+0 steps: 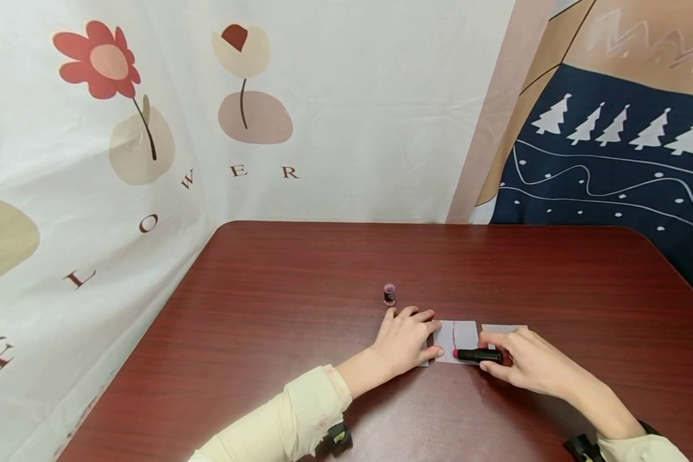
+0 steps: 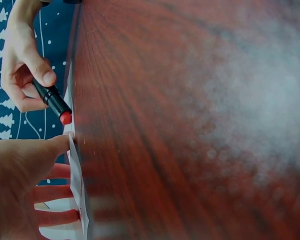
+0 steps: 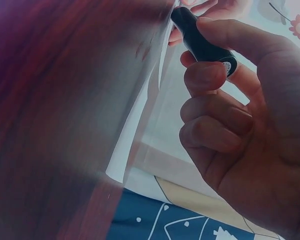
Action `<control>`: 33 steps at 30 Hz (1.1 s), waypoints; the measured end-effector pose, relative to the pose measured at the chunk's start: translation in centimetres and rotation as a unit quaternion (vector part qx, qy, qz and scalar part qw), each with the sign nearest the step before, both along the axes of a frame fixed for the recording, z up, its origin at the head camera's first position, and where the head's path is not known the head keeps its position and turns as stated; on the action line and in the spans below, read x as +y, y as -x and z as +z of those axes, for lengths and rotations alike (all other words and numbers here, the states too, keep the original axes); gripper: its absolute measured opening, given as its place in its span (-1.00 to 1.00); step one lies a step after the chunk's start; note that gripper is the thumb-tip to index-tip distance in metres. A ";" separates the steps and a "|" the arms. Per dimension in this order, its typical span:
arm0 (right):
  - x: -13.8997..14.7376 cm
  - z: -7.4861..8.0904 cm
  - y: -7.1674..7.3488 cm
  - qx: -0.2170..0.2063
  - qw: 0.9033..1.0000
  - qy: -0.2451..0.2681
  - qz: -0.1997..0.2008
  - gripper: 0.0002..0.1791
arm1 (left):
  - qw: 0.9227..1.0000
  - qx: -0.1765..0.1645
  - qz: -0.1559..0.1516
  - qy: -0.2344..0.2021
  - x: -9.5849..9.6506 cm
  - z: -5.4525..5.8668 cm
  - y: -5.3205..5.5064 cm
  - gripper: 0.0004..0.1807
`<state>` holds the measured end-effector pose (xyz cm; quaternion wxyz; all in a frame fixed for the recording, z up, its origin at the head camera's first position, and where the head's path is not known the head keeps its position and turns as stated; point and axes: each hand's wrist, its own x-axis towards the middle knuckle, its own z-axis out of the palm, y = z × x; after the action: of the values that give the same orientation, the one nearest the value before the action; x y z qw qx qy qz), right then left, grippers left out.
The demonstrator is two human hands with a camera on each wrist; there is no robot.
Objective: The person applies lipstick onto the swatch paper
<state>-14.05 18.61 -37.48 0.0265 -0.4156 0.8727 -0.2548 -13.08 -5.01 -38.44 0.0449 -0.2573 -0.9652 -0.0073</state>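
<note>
Toward four o'clock on the counter (image 1: 265, 289), pinches one black lipstick (image 1: 478, 355) between thumb and curled fingers of the right grip (image 1: 534, 366), pointing the red tip (image 1: 455, 353) to nine o'clock, at the lower end of one reddish line (image 1: 453, 332) on one pale card (image 1: 466, 333). At nine o'clock of that, rests the left grip (image 1: 404, 340) fully spread, fingers extended, over its edge and a second card (image 1: 424, 364). Counts three cards altogether, with a third card (image 1: 493, 328) at three o'clock, partly hidden by the right grip. Also shows one small dark-banded cylinder (image 1: 389, 294), upright toward ten o'clock.
</note>
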 end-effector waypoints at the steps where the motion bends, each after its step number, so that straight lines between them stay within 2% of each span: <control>1: 0.0 0.0 0.0 0.002 1.000 0.000 0.000 -0.81 | 1.000 0.001 0.000 0.000 0.0 0.0 0.0 -0.48; 9: 0.0 0.0 -0.1 0.023 1.000 0.008 0.007 -0.79 | 1.000 0.006 -0.002 -0.002 -0.1 0.0 0.1 -0.48; 19: 0.0 -0.1 -0.3 0.019 1.000 0.009 0.004 -0.78 | 1.000 -0.008 0.002 -0.005 -0.1 -0.1 0.1 -0.48; 33: 0.1 -0.1 -0.6 0.011 1.000 0.013 0.008 -0.79 | 1.000 -0.010 0.003 -0.009 -0.1 0.0 0.0 -0.48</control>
<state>-13.48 18.67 -37.54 0.0132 -0.4254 0.8665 -0.2608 -13.11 -5.09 -38.46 0.0374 -0.2543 -0.9662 -0.0180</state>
